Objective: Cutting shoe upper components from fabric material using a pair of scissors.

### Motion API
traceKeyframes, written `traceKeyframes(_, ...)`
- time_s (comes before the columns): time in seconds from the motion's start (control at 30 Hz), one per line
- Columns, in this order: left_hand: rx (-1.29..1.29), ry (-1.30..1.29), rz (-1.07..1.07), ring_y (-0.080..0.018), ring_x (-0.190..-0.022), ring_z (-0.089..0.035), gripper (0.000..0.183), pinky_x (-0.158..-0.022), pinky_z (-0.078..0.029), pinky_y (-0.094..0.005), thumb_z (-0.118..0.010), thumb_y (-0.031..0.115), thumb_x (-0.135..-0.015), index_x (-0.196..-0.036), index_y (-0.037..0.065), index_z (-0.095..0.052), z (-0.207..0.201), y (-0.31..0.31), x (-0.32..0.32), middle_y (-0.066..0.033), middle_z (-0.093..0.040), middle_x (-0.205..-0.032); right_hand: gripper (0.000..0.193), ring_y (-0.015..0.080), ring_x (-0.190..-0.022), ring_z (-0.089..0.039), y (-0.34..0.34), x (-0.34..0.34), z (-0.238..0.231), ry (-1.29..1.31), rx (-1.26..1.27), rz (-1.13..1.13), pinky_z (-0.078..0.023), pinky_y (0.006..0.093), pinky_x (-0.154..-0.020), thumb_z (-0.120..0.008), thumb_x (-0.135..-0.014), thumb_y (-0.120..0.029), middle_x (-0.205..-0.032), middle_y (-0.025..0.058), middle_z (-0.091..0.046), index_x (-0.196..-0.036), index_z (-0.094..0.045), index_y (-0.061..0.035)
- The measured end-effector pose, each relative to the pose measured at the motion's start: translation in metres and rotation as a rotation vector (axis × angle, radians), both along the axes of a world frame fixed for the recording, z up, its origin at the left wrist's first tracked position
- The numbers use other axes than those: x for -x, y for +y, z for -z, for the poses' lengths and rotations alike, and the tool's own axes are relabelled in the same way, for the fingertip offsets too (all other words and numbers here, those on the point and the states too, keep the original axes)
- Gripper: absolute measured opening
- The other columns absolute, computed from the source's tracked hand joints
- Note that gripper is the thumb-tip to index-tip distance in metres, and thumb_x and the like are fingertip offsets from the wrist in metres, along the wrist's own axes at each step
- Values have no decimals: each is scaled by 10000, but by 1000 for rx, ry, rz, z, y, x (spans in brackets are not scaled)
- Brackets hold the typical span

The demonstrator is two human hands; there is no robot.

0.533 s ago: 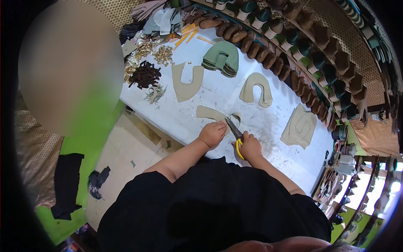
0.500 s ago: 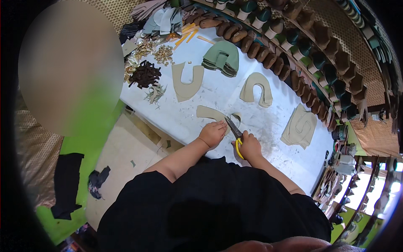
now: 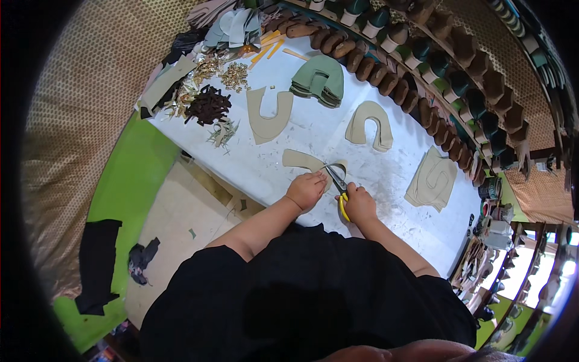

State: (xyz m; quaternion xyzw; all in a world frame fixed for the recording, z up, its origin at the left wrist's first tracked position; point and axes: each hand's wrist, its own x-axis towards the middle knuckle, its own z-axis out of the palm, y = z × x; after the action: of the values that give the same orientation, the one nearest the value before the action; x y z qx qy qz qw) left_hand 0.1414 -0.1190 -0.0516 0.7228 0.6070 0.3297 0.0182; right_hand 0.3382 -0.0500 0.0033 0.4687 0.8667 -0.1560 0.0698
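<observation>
My right hand (image 3: 360,204) is closed round the yellow handles of a pair of scissors (image 3: 339,184). Their blades lie at the inner curve of a beige U-shaped shoe-upper piece (image 3: 300,158), where a thin trimmed strip (image 3: 339,166) curls up. My left hand (image 3: 308,190) presses on the near side of that piece, its fingers together over the edge; part of the piece is hidden under them. Another beige U-shaped piece (image 3: 269,128) lies flat beyond my left hand. Farther right are an arched beige stack (image 3: 357,125) and a further beige stack (image 3: 429,181).
A stack of green U-shaped pieces (image 3: 316,81) stands at the back. Dark brown strips (image 3: 208,105), gold buckles (image 3: 234,76) and green scraps (image 3: 223,133) lie at the table's left. Shoe lasts (image 3: 379,74) line the far edge, with a rack of more (image 3: 420,51) behind.
The scissors and my right hand have shifted slightly, and the trimmed strip now curls over the blades. My left hand stays about where it was. The blurred shape at the left is gone.
</observation>
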Motion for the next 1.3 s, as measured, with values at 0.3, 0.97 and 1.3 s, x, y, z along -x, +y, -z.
traceKeyframes(0.3, -28, -2, -5, -223, -1002, -693, 150, -829, -548, -346, -696, 125, -810, -942, 57, -718, -3, 1, -1, -62, -728, -1020, 532, 454, -836, -646, 29, -16, -17, 151, 236, 231, -496, 516, -709, -631, -892, -528, -849, 265, -665, -1020, -530, -22)
traceKeyframes(0.97, 64, 243, 114, -278, -1095, -645, 266, -953, -503, -410, -658, 215, -845, -1039, 35, -688, 0, -6, -3, -108, -691, -1130, 554, 421, -948, -653, -35, -112, -31, 47, 272, 324, -510, 484, -807, -627, -880, -536, -983, 232, -688, -1115, -547, -41)
traceKeyframes(1.3, -58, 91, 276, -263, -1057, -668, 206, -917, -539, -380, -695, 127, -816, -1010, 63, -670, 1, -24, 3, -93, -695, -1093, 502, 165, -501, -529, -61, -72, -28, 569, 984, 519, -428, 314, -465, -579, -950, -538, -693, 58, -556, -1084, -539, -56)
